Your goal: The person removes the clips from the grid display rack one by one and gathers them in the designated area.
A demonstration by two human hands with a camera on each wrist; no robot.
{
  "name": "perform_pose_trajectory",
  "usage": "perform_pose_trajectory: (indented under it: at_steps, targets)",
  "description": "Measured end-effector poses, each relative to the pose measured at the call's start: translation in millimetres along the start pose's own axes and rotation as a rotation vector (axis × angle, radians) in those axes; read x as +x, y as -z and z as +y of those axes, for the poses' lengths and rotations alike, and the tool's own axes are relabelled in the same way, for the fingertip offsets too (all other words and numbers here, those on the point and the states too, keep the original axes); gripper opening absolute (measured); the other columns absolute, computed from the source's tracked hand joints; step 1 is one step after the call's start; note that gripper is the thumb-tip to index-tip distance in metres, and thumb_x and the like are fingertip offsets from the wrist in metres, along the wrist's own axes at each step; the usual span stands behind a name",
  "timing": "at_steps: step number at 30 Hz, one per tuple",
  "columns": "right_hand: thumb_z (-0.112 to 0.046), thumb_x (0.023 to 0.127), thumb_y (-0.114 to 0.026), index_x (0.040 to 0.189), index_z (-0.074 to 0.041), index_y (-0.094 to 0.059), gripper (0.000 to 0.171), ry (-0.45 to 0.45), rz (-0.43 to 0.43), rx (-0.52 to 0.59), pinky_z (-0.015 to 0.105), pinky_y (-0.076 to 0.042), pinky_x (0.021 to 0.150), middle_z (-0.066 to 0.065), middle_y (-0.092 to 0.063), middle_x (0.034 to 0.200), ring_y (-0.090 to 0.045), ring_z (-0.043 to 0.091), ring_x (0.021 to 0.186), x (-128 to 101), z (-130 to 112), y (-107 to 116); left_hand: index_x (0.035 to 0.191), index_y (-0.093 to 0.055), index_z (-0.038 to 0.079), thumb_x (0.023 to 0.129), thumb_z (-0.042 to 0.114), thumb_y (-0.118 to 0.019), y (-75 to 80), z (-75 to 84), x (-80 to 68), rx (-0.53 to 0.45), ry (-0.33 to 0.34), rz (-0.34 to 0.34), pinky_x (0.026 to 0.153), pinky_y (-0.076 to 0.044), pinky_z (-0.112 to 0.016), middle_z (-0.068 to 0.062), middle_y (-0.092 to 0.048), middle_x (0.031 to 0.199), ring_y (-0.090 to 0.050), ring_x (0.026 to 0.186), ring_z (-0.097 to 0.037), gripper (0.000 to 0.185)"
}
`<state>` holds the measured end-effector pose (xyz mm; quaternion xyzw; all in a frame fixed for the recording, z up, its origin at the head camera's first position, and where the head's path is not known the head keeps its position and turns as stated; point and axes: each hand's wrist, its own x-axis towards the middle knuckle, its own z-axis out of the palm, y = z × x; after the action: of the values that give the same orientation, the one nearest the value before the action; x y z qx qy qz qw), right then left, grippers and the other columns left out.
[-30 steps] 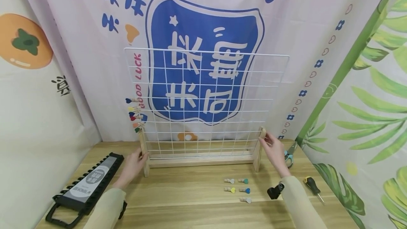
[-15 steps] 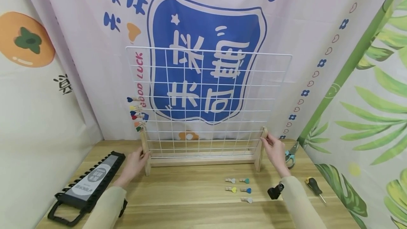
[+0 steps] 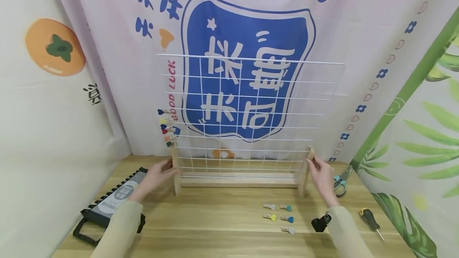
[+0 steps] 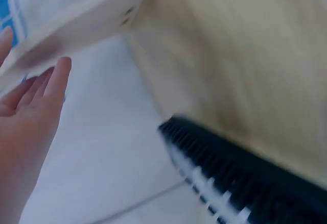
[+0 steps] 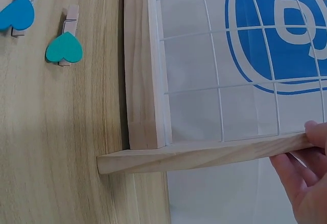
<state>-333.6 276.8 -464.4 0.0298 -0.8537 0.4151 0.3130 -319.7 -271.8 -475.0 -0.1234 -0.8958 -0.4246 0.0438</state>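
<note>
A white wire grid (image 3: 251, 106) stands upright in a wooden stand (image 3: 240, 181) at the back of the table. My right hand (image 3: 314, 165) pinches the top of the stand's right post (image 3: 305, 178); in the right wrist view the thumb and fingers (image 5: 301, 168) close on the post's end (image 5: 204, 155). My left hand (image 3: 165, 167) is by the left post (image 3: 175, 178), fingers straight; the blurred left wrist view shows its open palm (image 4: 30, 112) beside pale wood (image 4: 76, 25). Several heart clips (image 3: 166, 128) are pegged along the grid's left edge.
Several loose heart clips (image 3: 277, 214) lie on the table in front of the stand, two of them as teal (image 5: 64, 45) and blue (image 5: 18, 15). Scissors (image 3: 340, 182) and a screwdriver (image 3: 369, 216) lie at the right, a black tool holder (image 3: 114, 202) at the left.
The head view has swung left, so everything sits further right in frame. My left hand's fingers have loosened from the left post. My right hand stays on the right post.
</note>
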Motion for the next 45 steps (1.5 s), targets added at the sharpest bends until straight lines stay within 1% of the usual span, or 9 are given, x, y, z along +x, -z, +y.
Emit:
perform_pose_trajectory:
  at_steps: [6,8,11,15,20,24,28,32,45]
  targets:
    - [-0.005,0.095,-0.064,0.111,0.010,-0.068,0.022,0.038,0.023,-0.006,0.030,-0.055,0.077,0.032,-0.069,0.108,-0.069,0.048,0.097,-1,0,2,0.150,-0.031,-0.005,0.100,0.030,-0.060,49.1,23.7,0.6,-0.017,-0.019,-0.025,0.108,-0.042,-0.055,-0.030,-0.039,0.152,-0.045,0.136,-0.047,0.068]
    - [-0.006,0.096,-0.063,0.111,0.010,-0.068,0.023,0.038,0.025,-0.006,0.018,-0.055,0.075,0.032,-0.069,0.109,-0.069,0.047,0.097,-1,0,2,0.152,-0.030,-0.003,0.100,0.030,-0.059,67.3,35.1,2.2,-0.027,-0.030,-0.006,0.110,-0.040,-0.056,-0.028,-0.039,0.153,-0.044,0.137,-0.046,0.068]
    - [-0.006,0.096,-0.063,0.114,0.010,-0.067,0.024,0.026,0.025,-0.003,0.002,-0.048,0.073,0.032,-0.068,0.110,-0.068,0.047,0.098,-2,1,1,0.153,-0.031,0.003,0.101,0.034,-0.056,90.7,53.4,5.4,-0.046,-0.019,0.067,0.114,-0.036,-0.054,-0.022,-0.041,0.154,-0.044,0.139,-0.041,0.066]
    - [-0.005,0.095,-0.063,0.114,0.010,-0.067,0.025,0.036,0.029,-0.009,-0.001,-0.045,0.072,0.032,-0.068,0.110,-0.068,0.047,0.098,-3,1,-2,0.151,-0.039,0.011,0.101,0.043,-0.053,110.2,77.6,10.1,-0.070,-0.007,0.202,0.115,-0.038,-0.046,-0.013,-0.048,0.152,-0.049,0.137,-0.032,0.061]
    - [-0.005,0.095,-0.063,0.111,0.009,-0.068,0.022,0.053,0.040,-0.027,0.027,-0.057,0.075,0.031,-0.069,0.107,-0.069,0.047,0.096,-3,1,1,0.144,-0.050,0.014,0.099,0.050,-0.054,113.4,105.9,22.0,-0.076,-0.016,0.296,0.112,-0.043,-0.043,-0.010,-0.055,0.147,-0.053,0.134,-0.026,0.058]
    - [-0.005,0.095,-0.064,0.104,0.008,-0.069,0.017,0.060,0.037,-0.014,0.043,-0.053,0.078,0.031,-0.070,0.106,-0.069,0.047,0.096,-2,1,-1,0.140,-0.055,0.014,0.097,0.051,-0.056,111.0,119.4,27.1,-0.063,-0.024,0.328,0.111,-0.044,-0.047,-0.013,-0.059,0.142,-0.056,0.131,-0.028,0.056]
    - [-0.004,0.094,-0.065,0.101,0.008,-0.070,0.015,0.070,0.044,-0.011,0.039,-0.053,0.077,0.031,-0.070,0.104,-0.069,0.047,0.095,-3,2,-2,0.135,-0.060,0.011,0.099,0.045,-0.056,107.1,124.8,30.2,-0.027,-0.047,0.375,0.106,-0.049,-0.042,-0.015,-0.064,0.135,-0.063,0.116,-0.009,0.049]
    - [-0.003,0.095,-0.064,0.105,0.010,-0.069,0.017,0.069,0.045,-0.004,0.036,-0.053,0.077,0.032,-0.069,0.105,-0.069,0.048,0.095,-3,2,-2,0.131,-0.062,0.009,0.100,0.041,-0.056,105.5,125.2,33.2,-0.013,-0.048,0.400,0.097,-0.052,-0.025,-0.016,-0.065,0.131,-0.057,0.098,0.014,0.045]
    - [-0.005,0.096,-0.062,0.119,0.011,-0.064,0.027,0.028,0.023,0.007,0.039,-0.051,0.080,0.033,-0.067,0.112,-0.068,0.048,0.100,-4,0,-2,0.114,-0.071,0.002,0.097,0.034,-0.064,105.1,128.2,34.6,0.033,-0.079,0.510,0.076,-0.045,-0.006,-0.021,-0.072,0.114,-0.057,0.081,0.016,0.037]
